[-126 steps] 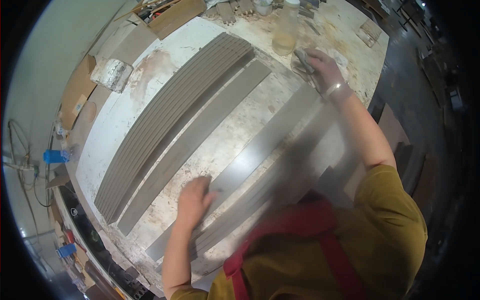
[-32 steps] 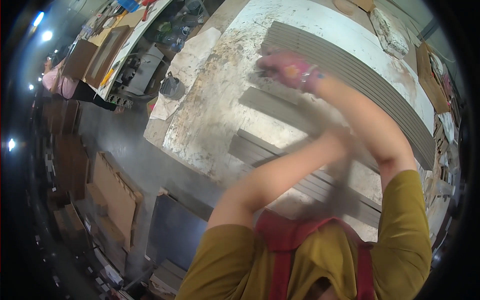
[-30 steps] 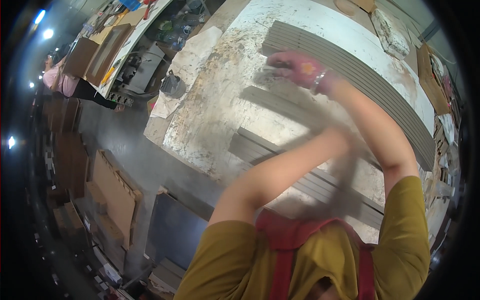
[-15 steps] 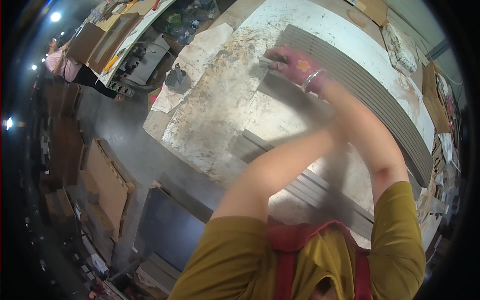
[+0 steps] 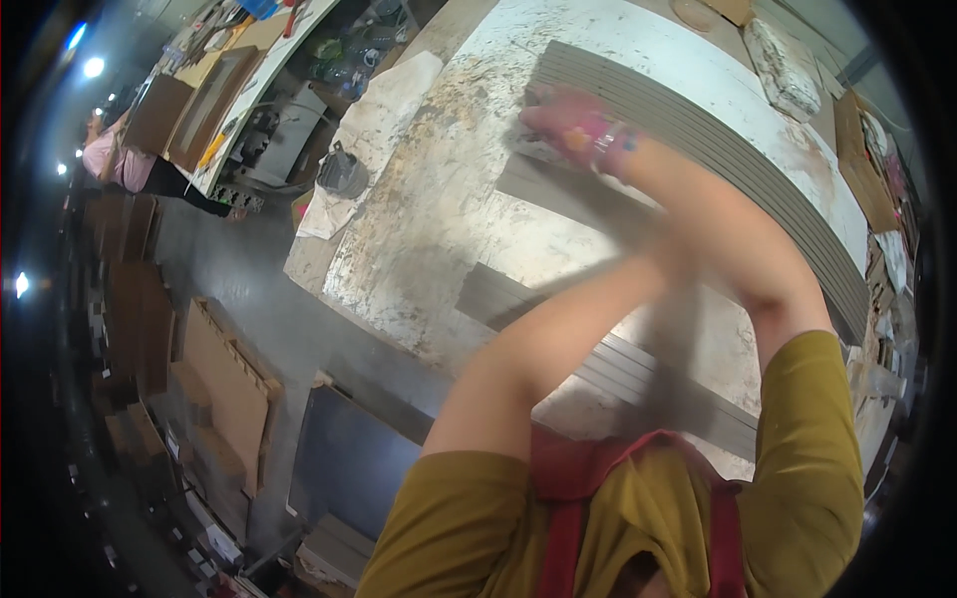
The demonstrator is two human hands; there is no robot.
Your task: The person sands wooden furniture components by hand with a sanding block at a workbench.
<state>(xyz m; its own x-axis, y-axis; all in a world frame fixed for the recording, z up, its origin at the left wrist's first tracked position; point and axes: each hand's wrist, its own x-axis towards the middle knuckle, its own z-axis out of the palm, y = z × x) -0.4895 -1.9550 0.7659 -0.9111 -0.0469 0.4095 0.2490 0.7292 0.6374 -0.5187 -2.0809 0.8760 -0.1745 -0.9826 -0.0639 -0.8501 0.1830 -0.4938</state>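
Note:
My right hand point(image 5: 570, 130), in a pink glove with a flower on its back and a bracelet at the wrist, is over the left end of the grey grooved boards point(image 5: 688, 125). Its fingers are curled downward and smeared by motion; whatever lies under them is too blurred to name. Just below the hand is the end of a grey strip point(image 5: 538, 187). My left forearm point(image 5: 568, 319) reaches up to the right and passes behind my right forearm, which hides the left hand. Another grey grooved strip point(image 5: 658, 384) lies beneath my left forearm.
The stained white worktable point(image 5: 439, 219) carries a white cloth point(image 5: 394, 100) and a small grey pot point(image 5: 342, 172) near its left edge. A wrapped package point(image 5: 783, 70) lies at the far right. Flat panels point(image 5: 349, 448) stand at lower left. Another person point(image 5: 120, 164) is beside a distant bench.
The view has shifted slightly. My right hand has moved a little to the right along the boards and is more blurred. My left hand stays hidden.

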